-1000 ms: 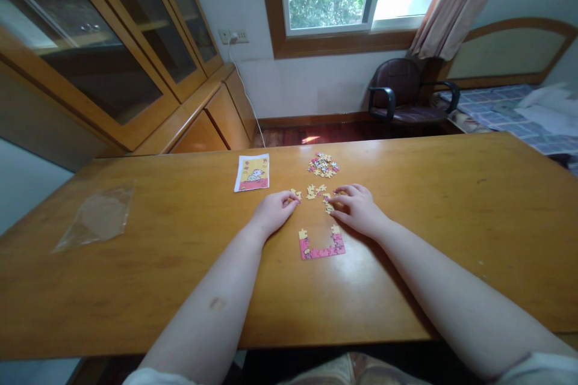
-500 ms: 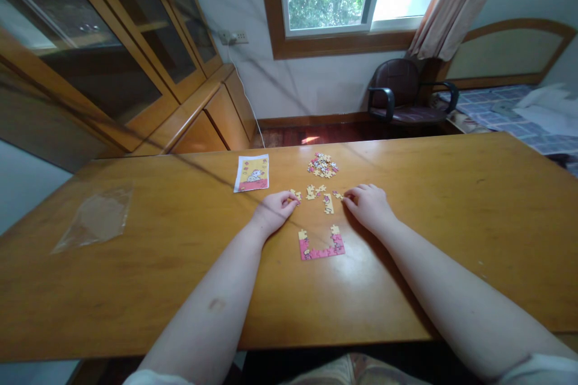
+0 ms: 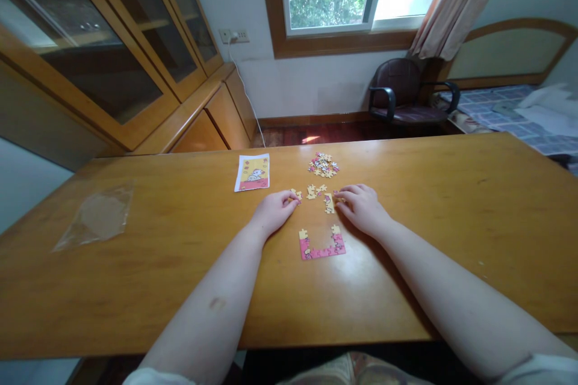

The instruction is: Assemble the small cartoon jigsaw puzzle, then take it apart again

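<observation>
My left hand (image 3: 273, 212) rests on the table, its thumb and fingers closed around the edge of a few loose yellow puzzle pieces (image 3: 298, 194). My right hand (image 3: 361, 207) is closed at a small puzzle piece mostly hidden by its fingertips, right beside a joined yellow strip of pieces (image 3: 329, 203). Between the hands lie more loose yellow pieces (image 3: 312, 192). Nearer to me sits a joined U-shaped puzzle border (image 3: 323, 252), pink along the bottom with yellow tips on both sides.
Behind the hands is a heap of mixed puzzle pieces (image 3: 323, 165). A picture sheet (image 3: 252, 172) with a cartoon animal lies to its left. Farther left there is a clear plastic bag (image 3: 97, 216). Beyond the wooden table (image 3: 433, 252) stands an armchair (image 3: 401, 93).
My right hand has shifted left, up against the joined yellow strip, and now covers much of the small piece there. My left hand has stayed nearly still.
</observation>
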The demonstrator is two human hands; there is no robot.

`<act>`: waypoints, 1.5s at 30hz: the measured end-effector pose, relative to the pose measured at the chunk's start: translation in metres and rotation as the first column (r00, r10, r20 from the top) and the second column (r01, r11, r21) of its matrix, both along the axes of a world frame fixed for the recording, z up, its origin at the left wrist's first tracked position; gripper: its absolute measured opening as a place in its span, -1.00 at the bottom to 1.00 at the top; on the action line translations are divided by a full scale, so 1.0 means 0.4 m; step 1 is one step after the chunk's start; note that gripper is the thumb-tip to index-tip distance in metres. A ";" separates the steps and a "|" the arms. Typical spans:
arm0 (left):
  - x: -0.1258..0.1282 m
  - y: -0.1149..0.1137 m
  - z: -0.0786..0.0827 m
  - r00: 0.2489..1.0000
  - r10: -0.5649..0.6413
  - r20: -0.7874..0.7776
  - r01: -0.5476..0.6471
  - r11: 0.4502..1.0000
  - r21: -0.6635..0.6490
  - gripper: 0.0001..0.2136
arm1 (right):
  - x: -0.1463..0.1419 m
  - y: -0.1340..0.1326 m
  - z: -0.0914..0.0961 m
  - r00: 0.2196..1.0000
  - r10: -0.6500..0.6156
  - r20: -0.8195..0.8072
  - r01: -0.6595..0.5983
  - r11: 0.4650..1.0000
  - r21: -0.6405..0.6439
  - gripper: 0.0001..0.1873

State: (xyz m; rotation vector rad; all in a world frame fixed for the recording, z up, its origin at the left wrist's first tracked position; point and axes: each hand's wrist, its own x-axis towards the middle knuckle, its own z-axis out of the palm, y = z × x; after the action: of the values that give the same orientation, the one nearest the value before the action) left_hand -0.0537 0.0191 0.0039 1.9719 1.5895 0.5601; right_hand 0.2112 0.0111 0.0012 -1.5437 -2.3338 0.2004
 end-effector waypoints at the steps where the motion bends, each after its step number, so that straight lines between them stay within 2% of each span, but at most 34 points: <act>1: 0.000 0.000 0.000 1.000 0.001 0.001 -0.001 1.000 0.000 -0.76 | -0.002 -0.001 -0.001 1.000 0.003 0.002 -0.003 1.000 0.004 -0.70; 5: 0.001 0.000 -0.002 1.000 0.002 0.000 -0.002 1.000 0.001 -0.76 | -0.008 0.000 -0.006 1.000 -0.021 0.016 0.021 0.999 0.025 -0.63; 9: 0.000 0.001 -0.003 1.000 0.002 -0.004 -0.002 1.000 0.001 -0.76 | -0.013 -0.003 -0.014 0.999 0.008 0.053 -0.009 0.999 0.032 -0.58; 17: -0.001 0.005 -0.013 0.999 0.041 0.002 -0.041 0.999 0.018 -0.75 | -0.013 -0.004 -0.019 0.996 -0.003 0.088 0.004 1.000 -0.016 -0.59; 23: -0.002 0.005 -0.009 0.998 0.062 -0.009 -0.062 0.998 0.020 -0.75 | -0.016 -0.007 -0.017 0.995 0.016 0.102 -0.012 0.999 -0.041 -0.50; 28: -0.002 0.005 -0.009 0.998 0.055 -0.011 -0.055 0.998 0.003 -0.75 | -0.016 -0.008 -0.022 0.994 0.022 0.108 -0.015 0.997 -0.069 -0.52; 33: -0.003 0.004 -0.008 0.998 0.055 -0.007 -0.055 0.998 0.005 -0.75 | -0.007 -0.005 -0.018 0.996 0.012 0.086 -0.009 0.999 -0.039 -0.54; 36: -0.003 0.005 -0.007 0.999 0.050 -0.012 -0.050 0.999 0.008 -0.76 | 0.003 0.002 -0.011 0.996 -0.076 0.044 0.075 0.997 0.019 -0.62; 40: -0.002 0.003 -0.003 0.999 0.035 -0.027 -0.035 0.999 0.018 -0.76 | 0.017 0.014 -0.005 0.958 -0.286 0.015 0.285 0.958 0.044 -0.71; 42: 0.000 0.002 0.000 0.999 0.014 -0.039 -0.011 0.997 0.080 -0.77 | 0.020 0.019 -0.005 0.944 -0.329 0.011 0.329 0.944 0.036 -0.73; 45: 0.006 0.001 0.003 0.997 -0.050 -0.057 0.062 0.971 0.230 -0.80 | 0.016 0.023 -0.008 0.947 -0.321 -0.024 0.322 0.946 0.030 -0.74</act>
State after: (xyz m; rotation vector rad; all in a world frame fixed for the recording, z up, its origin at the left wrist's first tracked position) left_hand -0.0515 0.0196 0.0050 2.2108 1.5524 0.7052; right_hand 0.2175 0.0202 -0.0020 -1.8668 -2.0205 0.0945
